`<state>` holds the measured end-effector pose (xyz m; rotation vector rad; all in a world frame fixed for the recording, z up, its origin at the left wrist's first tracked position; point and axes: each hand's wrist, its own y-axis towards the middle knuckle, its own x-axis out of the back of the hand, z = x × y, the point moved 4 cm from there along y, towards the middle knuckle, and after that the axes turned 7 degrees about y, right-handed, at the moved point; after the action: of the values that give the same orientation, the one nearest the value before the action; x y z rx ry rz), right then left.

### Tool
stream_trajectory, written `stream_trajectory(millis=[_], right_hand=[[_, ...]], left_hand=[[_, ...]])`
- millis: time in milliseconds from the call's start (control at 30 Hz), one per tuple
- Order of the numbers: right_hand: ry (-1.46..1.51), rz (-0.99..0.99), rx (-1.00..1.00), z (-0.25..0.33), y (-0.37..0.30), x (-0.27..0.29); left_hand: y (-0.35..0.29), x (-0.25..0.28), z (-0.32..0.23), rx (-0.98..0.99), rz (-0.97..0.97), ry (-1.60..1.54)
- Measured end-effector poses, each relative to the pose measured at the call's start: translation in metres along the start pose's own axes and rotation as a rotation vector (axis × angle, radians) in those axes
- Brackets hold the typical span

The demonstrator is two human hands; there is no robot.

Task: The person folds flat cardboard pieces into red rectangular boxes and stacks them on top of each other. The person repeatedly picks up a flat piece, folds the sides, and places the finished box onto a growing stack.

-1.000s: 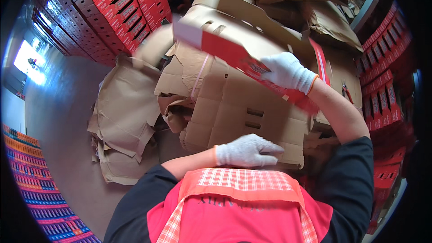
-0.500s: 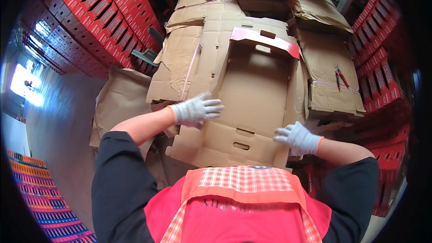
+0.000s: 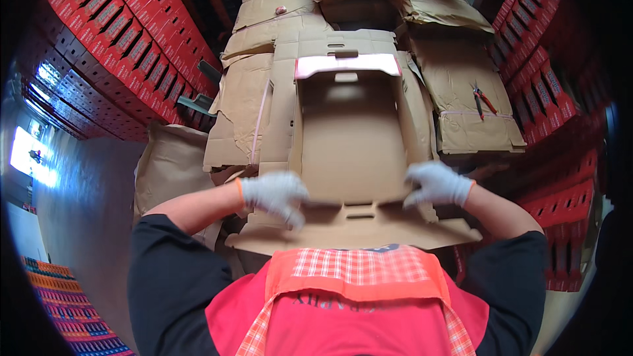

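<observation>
A brown cardboard tray box [image 3: 353,138] lies in front of me, partly folded. Its far end stands up with a white and red outer face, and its side walls are raised. The near end flap [image 3: 359,231] spreads flat toward my body. My left hand [image 3: 273,194], in a light grey glove, is at the near left corner, fingers apart and blurred. At the near right corner is my right hand [image 3: 438,183], gloved alike, thumb and fingers apart beside the right wall. Whether either hand presses on the cardboard is hard to tell.
Paper-wrapped cardboard bundles [image 3: 237,105] lie under and around the box. Red-handled pliers [image 3: 483,100] rest on the right-hand bundle [image 3: 461,79]. Stacks of red boxes rise at left [image 3: 132,33] and right [image 3: 537,92]. Colourful stacked boxes [image 3: 69,310] stand at the lower left.
The box has turned straighter toward me, and its near flap has spread out flatter. My left hand has moved down to the near left corner; my right hand has moved up slightly.
</observation>
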<state>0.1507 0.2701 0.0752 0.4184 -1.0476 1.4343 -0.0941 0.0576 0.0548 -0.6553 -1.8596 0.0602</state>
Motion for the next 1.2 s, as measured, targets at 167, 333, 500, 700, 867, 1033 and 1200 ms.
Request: stream_trajectory(millis=[167, 333, 500, 700, 867, 1033, 1200], right_hand=[[0.273, 0.6, -0.043, 0.017, -0.043, -0.048], [-0.054, -0.278, 0.26, -0.039, -0.018, -0.02], [0.662, -0.789, -0.139, -0.107, 0.035, -0.061], [1.828, -0.727, -0.341, -0.156, 0.058, -0.073], [1.242, -0.619, 0.112, -0.053, 0.023, 0.092], [0.025, -0.774, 0.303, 0.131, 0.008, 0.144], [0.085, -0.722, 0.529, 0.152, 0.054, 0.115]], left_hand=[[-0.036, -0.03, -0.027, 0.021, 0.647, -0.542], [-0.026, -0.016, 0.047, 0.505, -0.276, 0.277], [0.019, -0.089, 0.076, 0.473, -1.14, -1.486], [0.051, -0.109, 0.06, 0.276, -1.295, -1.937], [0.096, -0.122, 0.024, 0.305, -1.309, -2.321], [0.156, -0.138, -0.023, 0.284, -0.396, -2.533], [0.087, -0.048, -0.077, 0.032, -0.547, -0.142]])
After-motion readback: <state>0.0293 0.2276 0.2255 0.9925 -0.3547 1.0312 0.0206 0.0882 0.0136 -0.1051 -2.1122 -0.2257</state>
